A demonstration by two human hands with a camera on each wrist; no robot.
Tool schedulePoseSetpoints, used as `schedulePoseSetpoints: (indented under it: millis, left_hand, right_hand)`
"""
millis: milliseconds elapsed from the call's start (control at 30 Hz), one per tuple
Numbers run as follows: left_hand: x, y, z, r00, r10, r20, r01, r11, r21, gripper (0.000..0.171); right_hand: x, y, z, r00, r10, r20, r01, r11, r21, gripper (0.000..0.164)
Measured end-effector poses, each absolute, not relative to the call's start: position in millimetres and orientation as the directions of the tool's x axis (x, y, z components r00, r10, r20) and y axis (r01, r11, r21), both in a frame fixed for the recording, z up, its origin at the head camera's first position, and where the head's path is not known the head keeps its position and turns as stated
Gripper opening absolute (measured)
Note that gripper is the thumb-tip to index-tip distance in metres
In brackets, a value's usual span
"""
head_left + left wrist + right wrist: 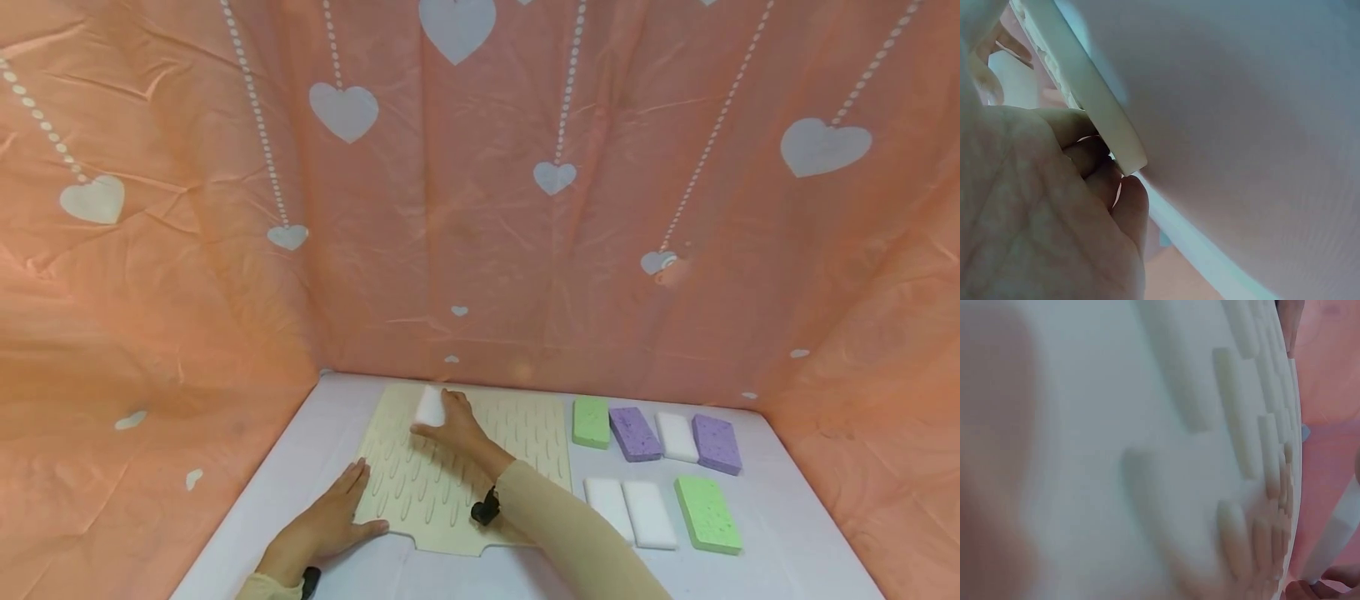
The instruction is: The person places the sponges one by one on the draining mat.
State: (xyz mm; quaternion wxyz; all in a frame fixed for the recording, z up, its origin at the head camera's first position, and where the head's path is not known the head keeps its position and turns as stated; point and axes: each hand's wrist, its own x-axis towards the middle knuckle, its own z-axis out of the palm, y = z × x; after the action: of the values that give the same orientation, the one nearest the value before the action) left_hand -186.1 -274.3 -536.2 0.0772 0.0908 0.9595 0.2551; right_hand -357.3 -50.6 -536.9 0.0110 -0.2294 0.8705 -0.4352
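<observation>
A beige board (513, 433) with rows of raised oval ridges lies on the table. My right hand (457, 425) grips a white sponge (430, 407) by its sides at the far left part of the board. In the right wrist view the sponge (1335, 531) tilts between fingers at the right edge, beside the ridges. My left hand (330, 517) rests at the board's left edge, fingers extended and thumb by the near left corner. The left wrist view has the board's thick edge (1107, 119) against those fingers.
Right of the board, a back row has a green sponge (591, 422), a purple sponge (635, 434), a white one (677, 437) and another purple one (717, 444). Nearer lie two white sponges (609, 505) and a green one (708, 514). An orange heart-patterned curtain (480, 250) surrounds the table.
</observation>
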Motion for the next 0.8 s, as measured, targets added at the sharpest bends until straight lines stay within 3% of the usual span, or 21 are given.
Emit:
schedulePoseSetpoints:
  millis: [167,467,800]
  left_hand:
    - [-186.7,-275.7,-538.1,-0.972,0.213,-0.098,0.138,0.859,0.493,0.116]
    - [-185.3,-272.4,-534.8,-0.975,0.187,-0.12,0.108,0.872,0.478,0.112]
    - [-185.3,-275.6,-541.3,-0.975,0.197,-0.107,0.116,0.853,0.509,0.118]
  right_hand:
    - [-361.6,-62.0,-538.6,-0.896,-0.41,0.168,-0.379,0.513,-0.77,0.092]
    - [-361.4,-71.3,-537.1,-0.915,-0.389,0.109,-0.305,0.489,-0.818,0.099]
    - [-366.1,-77.7,-539.8,-0.924,-0.359,0.131,-0.284,0.413,-0.865,0.094]
